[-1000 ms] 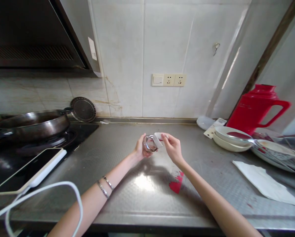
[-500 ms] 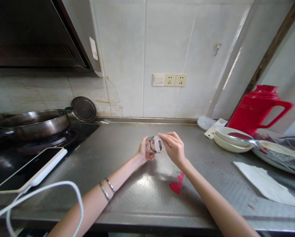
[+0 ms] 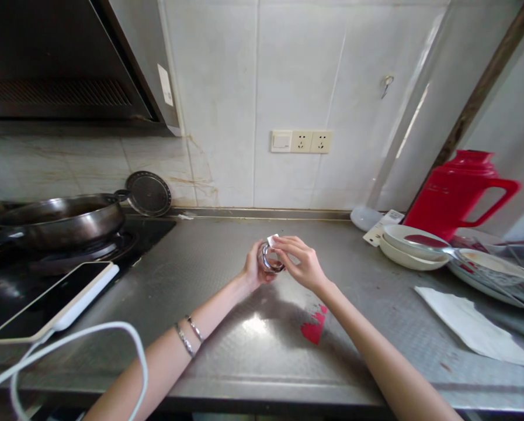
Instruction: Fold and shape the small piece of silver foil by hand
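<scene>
My left hand (image 3: 253,266) is closed around a small clear glass jar (image 3: 262,257) above the metal counter. The jar is tilted, its shiny round rim facing toward my right hand. At the top of that rim my right hand (image 3: 303,262) pinches a small white piece (image 3: 272,240), thin and flat-looking, between thumb and fingers. Whether this piece touches the rim, I cannot tell. Fingers hide part of both things. A torn red patch (image 3: 314,326) lies on the counter below my right wrist.
On the left, a steel pan (image 3: 73,219) sits on the black stove, with a phone (image 3: 54,301) and white cable in front. To the right are a red thermos (image 3: 454,190), stacked white bowls (image 3: 413,257), dishes and a white paper sheet (image 3: 472,324).
My right hand has shifted slightly left, against the jar's rim. The white piece has moved from in front of the opening to its upper edge, so more of the round rim shows.
</scene>
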The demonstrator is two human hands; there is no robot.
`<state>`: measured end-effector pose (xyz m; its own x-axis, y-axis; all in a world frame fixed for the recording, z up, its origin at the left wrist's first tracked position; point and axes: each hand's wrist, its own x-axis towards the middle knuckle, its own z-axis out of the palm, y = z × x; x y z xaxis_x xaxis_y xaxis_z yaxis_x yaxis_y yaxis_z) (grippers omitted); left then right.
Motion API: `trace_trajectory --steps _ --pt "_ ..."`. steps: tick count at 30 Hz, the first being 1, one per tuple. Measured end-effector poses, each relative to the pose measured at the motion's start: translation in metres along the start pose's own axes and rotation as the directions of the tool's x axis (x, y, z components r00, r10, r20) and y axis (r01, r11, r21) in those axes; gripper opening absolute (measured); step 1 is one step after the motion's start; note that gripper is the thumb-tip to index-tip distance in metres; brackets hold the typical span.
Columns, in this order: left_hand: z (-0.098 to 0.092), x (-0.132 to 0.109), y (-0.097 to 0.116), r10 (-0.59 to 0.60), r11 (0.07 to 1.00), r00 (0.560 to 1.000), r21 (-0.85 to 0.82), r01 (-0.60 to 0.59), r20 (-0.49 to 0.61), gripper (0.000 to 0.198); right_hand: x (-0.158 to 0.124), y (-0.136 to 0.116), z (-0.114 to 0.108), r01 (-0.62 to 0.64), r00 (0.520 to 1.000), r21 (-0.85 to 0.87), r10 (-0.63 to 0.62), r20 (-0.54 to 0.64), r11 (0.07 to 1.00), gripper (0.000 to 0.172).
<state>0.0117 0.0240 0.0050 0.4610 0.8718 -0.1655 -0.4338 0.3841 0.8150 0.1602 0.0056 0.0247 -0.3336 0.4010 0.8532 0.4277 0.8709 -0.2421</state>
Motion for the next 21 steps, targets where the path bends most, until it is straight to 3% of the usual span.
trace_trajectory --steps 4,8,12,16,21 --pt "0.000 -0.001 0.001 0.043 0.998 0.999 -0.050 -0.043 -0.001 0.049 0.001 -0.002 -0.004 -0.014 0.998 0.008 0.014 0.068 1.000 0.022" --pt "0.000 -0.001 0.002 0.050 0.998 0.999 -0.036 -0.050 0.017 0.049 -0.002 -0.001 0.000 -0.042 0.993 0.011 0.040 0.112 0.999 0.039" --pt "0.000 -0.003 0.002 0.030 0.999 0.999 0.035 -0.031 0.042 0.054 -0.004 0.007 0.005 -0.112 0.994 0.028 0.111 0.017 0.993 0.026" --pt "0.001 -0.004 0.004 -0.014 0.999 0.995 0.045 0.009 0.098 0.059 -0.008 0.015 0.006 -0.164 0.986 0.010 0.164 -0.019 0.986 0.029" --pt "-0.003 0.002 0.003 -0.008 0.997 0.998 -0.081 0.013 0.055 0.054 -0.010 0.007 0.008 0.075 0.992 -0.093 -0.065 0.108 0.993 0.044"
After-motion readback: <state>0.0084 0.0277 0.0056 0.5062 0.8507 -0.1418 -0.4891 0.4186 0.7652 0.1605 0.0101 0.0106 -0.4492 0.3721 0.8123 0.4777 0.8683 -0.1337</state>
